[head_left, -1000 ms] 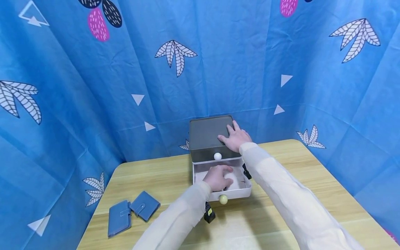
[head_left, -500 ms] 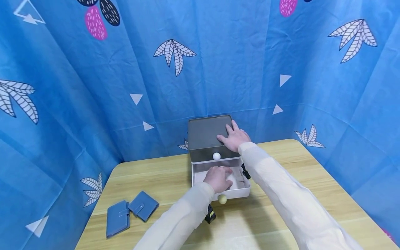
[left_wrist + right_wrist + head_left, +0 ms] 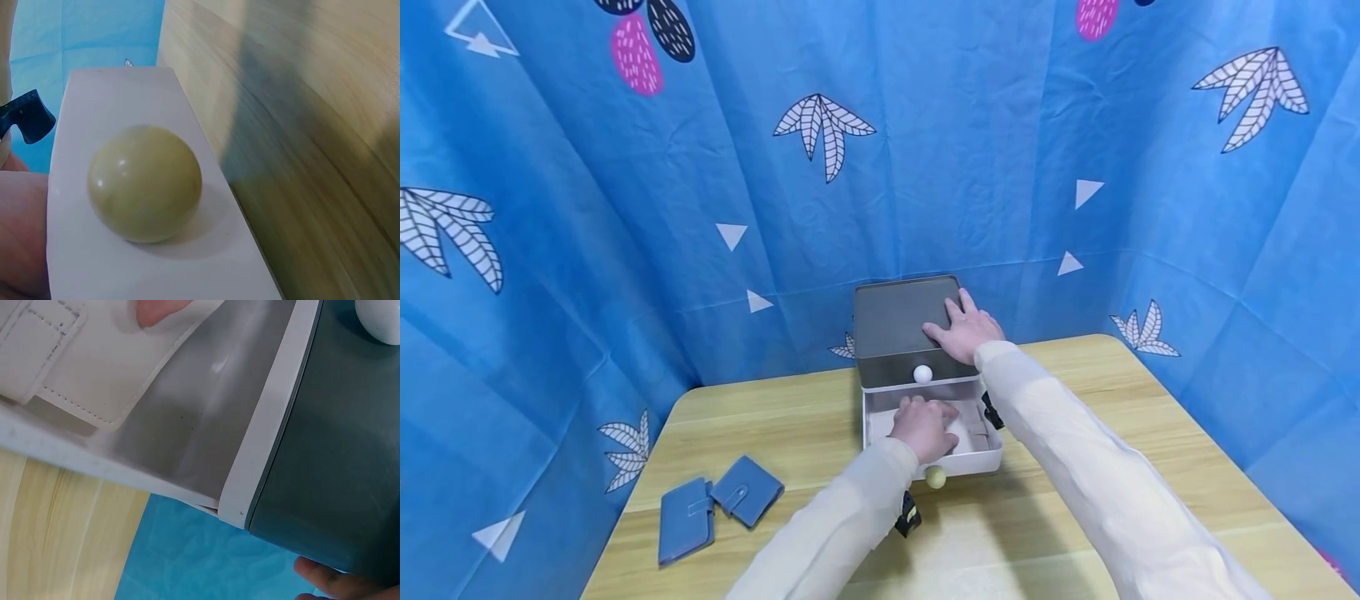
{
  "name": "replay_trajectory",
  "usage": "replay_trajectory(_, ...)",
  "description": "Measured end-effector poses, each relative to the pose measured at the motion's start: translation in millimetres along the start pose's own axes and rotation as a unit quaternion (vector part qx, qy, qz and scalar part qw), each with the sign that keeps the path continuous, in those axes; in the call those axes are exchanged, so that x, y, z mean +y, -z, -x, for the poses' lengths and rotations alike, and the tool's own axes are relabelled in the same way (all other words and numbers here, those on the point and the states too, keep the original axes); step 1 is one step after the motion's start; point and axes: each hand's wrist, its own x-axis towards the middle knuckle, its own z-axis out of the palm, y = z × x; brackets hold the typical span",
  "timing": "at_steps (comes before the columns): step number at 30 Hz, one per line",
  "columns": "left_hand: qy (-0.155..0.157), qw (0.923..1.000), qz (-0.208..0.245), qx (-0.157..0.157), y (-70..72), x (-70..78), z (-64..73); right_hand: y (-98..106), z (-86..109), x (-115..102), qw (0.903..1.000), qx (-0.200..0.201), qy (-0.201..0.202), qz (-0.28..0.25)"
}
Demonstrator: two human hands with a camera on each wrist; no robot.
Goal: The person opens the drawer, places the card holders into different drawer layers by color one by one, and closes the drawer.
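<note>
Head view: dark grey rectangular box unit point(image 3: 895, 321) w/ round white knob point(image 3: 922, 374) stands at back of pale wood-grain table point(image 3: 775, 437). Below it a white rectangular drawer point(image 3: 979, 463) is pulled out, w/ round pale yellow-green knob point(image 3: 936, 477). L hand point(image 3: 921, 427) is down in drawer, back up, over a flat white stitched leather-look wallet point(image 3: 964, 433); thumb & index well apart, other fingertips partly hidden. R hand point(image 3: 967, 333) rests on box unit's R side of top, fingers spread wide, holding nothing. Far L on table: larger blue rectangular strap wallet point(image 3: 686, 522), touching or just beside smaller blue square snap wallet point(image 3: 748, 492). Bg: blue patterned curtain point(image 3: 955, 167).

L wrist view: yellow-green knob fills mid, on drawer front; table to R. Only a bit of hand at L edge, so can't tell finger pose from here.

R wrist view: white wallet lies in drawer, stitching along edge, stitched tab upper L; one fingertip on it. R hand's fingers, partly cut off, at box unit's side, btm R. White knob partly in, top R.
</note>
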Motion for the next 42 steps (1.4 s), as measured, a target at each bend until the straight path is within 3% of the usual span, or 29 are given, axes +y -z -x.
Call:
replay_trajectory(6,0.007,1.0000,0.005,-0.004,-0.6,-1.0,2.1,-1,0.6,-1,1.0000,0.002,0.003,0.003)
replay_trajectory(16,0.013,0.9986,0.051,0.006,0.3,-6.4,5.0,-2,1.5,-1,1.0000,-0.003,0.001,0.007)
replay_trajectory(23,-0.020,0.9927,0.105,0.057,12.4,-15.2,15.5,-1,2.3,-2,0.9999,0.000,0.008,0.009)
replay_trajectory(36,-0.011,0.9612,0.235,0.145,37.0,-23.0,57.6,2,2.4,-1,1.0000,-0.002,0.004,0.000)
replay_trajectory(42,-0.013,0.9513,0.270,0.148,41.2,-19.6,76.1,3,3.7,-2,1.0000,-0.003,0.005,-0.002)
